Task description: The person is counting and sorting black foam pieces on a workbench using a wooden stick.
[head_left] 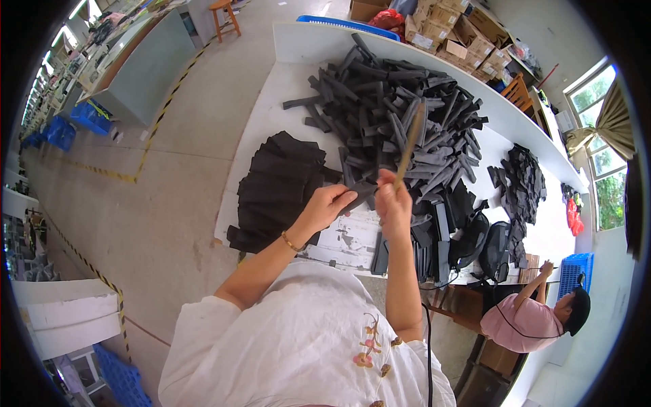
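My left hand (330, 204) is closed on one end of a black fabric piece (358, 195), thumb on top. In my right hand (393, 205) is a long thin tan stick (409, 146), its far end pointing up and away over the table. The piece reaches across to my right fingers; whether they pinch it too, I cannot tell. Just beyond my hands lies a big heap of dark grey and black fabric tubes (400, 115). To the left, flat black fabric pieces (281, 186) lie overlapping in a fanned stack.
A white table (264, 108) with a raised back board holds everything. Black bags (494, 247) and another black pile (522, 190) lie to the right. At far right, a person in pink (525, 322) works. Cardboard boxes (468, 41) are stacked behind the board.
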Demonstrator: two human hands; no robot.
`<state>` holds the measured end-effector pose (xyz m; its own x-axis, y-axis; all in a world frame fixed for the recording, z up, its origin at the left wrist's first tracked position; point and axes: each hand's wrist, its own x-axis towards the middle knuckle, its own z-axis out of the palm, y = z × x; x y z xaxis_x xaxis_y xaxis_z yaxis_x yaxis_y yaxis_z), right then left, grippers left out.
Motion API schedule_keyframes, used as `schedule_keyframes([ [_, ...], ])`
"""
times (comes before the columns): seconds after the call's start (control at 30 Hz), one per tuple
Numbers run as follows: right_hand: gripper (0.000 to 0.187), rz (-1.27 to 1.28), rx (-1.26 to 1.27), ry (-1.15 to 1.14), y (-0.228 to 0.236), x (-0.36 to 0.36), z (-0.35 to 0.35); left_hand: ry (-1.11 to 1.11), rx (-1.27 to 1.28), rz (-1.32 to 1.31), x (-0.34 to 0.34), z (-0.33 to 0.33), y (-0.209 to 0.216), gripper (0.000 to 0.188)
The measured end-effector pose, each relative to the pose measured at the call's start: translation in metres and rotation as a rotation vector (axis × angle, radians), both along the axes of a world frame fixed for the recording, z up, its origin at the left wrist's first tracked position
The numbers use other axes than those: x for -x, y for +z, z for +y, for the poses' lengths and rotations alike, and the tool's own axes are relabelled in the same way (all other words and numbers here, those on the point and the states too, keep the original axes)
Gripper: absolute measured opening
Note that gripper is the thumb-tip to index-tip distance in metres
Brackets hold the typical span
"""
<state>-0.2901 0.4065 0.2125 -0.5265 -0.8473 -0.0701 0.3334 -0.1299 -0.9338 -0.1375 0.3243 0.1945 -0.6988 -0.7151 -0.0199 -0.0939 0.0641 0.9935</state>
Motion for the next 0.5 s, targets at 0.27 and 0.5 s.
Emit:
schedule_keyframes([
  [0.27, 0.014, 0.05, -0.059, -0.117, -0.01, -0.006, -0.008, -0.349, -0.231, -0.1, -0.004, 0.023, -0.032, 0.027],
  [0.5, 0.014, 0.268, -0.102, -0.378, -0.005, 0.018, -0.013, -0.284, -0.379, 0.067, -0.014, 0.052, -0.03, 0.031],
])
